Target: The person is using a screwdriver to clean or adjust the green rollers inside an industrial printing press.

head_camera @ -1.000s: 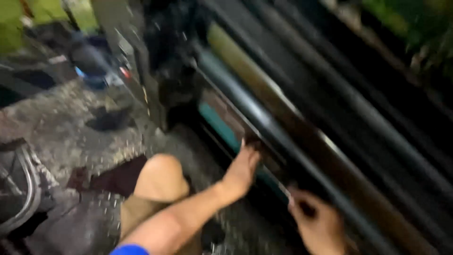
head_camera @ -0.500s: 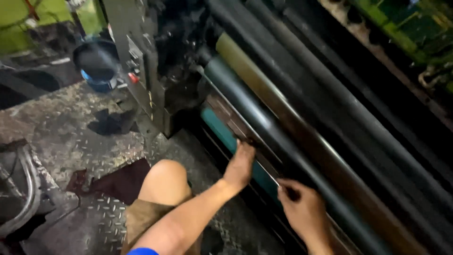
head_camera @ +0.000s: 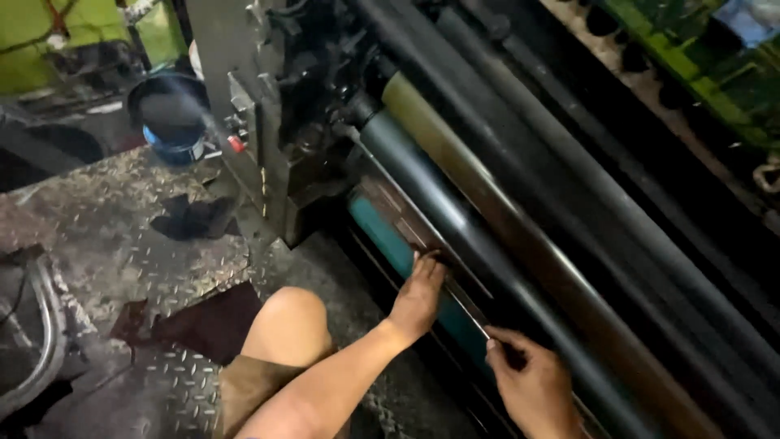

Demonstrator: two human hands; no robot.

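Thin metal strip [head_camera: 455, 293] lying slantwise along the teal roller [head_camera: 386, 236]

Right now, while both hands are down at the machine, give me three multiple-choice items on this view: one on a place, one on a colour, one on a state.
1. Where does the left hand rest?
A. on the thin metal strip along the teal roller
B. on the round blue container
C. on the bare knee

2. What colour is the small round knob on the grey machine housing?
A. green
B. red
C. white

3. How is the right hand set?
A. flat, open and lifted clear of the machine
B. fingers bent at the thin metal strip's edge
C. closed round a wrench

Answers:
1 A: its fingers lie on the thin metal strip beside the teal roller.
2 B: the knob shows red against the grey.
3 B: the fingertips curl against the strip, with no tool seen.
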